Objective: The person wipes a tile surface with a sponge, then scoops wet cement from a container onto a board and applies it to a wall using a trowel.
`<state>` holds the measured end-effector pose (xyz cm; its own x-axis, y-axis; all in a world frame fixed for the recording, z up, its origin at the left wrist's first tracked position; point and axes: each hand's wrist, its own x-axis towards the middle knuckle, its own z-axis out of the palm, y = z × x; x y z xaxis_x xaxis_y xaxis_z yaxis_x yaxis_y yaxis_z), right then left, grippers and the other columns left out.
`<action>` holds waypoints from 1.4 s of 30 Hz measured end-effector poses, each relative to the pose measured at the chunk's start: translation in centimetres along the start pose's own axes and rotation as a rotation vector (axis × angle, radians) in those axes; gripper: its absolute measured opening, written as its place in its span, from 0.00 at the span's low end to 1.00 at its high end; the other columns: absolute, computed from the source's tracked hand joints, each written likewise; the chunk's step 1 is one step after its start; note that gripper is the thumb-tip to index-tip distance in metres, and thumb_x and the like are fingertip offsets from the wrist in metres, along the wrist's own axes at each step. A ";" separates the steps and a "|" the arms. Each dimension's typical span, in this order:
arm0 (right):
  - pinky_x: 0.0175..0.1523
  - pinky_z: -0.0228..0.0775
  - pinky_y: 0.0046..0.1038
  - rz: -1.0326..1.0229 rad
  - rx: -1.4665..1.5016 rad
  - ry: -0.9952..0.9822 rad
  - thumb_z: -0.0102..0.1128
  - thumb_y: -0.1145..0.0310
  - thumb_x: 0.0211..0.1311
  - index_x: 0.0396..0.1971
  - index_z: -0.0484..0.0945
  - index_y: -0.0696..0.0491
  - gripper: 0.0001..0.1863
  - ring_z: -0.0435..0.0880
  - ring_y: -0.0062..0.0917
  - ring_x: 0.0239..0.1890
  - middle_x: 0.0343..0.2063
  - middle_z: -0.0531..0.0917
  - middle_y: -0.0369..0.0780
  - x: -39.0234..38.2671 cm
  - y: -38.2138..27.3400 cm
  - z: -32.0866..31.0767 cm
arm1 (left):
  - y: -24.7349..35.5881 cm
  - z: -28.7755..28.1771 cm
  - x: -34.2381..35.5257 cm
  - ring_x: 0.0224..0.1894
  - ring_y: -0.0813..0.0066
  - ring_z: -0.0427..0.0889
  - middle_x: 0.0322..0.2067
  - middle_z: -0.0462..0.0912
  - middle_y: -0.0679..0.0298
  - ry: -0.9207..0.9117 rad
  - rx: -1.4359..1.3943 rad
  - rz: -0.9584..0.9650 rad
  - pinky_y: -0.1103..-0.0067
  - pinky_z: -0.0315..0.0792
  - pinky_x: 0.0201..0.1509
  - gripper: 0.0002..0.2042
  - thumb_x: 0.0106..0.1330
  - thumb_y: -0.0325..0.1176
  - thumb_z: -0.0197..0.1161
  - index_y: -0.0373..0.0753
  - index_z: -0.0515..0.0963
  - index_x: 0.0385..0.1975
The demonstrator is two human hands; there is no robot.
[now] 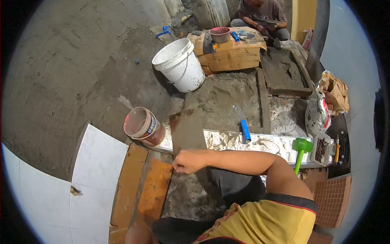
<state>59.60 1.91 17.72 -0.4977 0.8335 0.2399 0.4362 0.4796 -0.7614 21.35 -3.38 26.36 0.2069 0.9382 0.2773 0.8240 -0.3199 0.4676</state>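
Grey slab [187, 134], orange board [154, 189], right hand [189, 161] beside both

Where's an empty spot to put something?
Smeary but free: the ledge between blue tube and green mallet. Also floor between orange board and dark trousers. Crowded: around mallet and tub, and the box top with bowl.

The right arm [239, 160] bends at the elbow, forearm crossing leftward; fingers [179, 166] curled.
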 end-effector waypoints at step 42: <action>0.33 0.78 0.38 1.395 -0.265 0.215 0.62 0.57 0.50 0.30 0.80 0.62 0.20 0.87 0.38 0.29 0.27 0.85 0.51 -21.0 16.5 -13.7 | -1.7 17.2 7.7 0.53 0.48 0.76 0.50 0.79 0.49 -0.783 0.054 0.208 0.63 0.69 0.58 0.19 0.70 0.40 0.55 0.36 0.74 0.55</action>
<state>87.57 -3.93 8.36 0.5553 0.6702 -0.4924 0.6007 -0.7327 -0.3199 30.67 6.63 13.23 0.6508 0.6872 -0.3230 0.7486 -0.5096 0.4242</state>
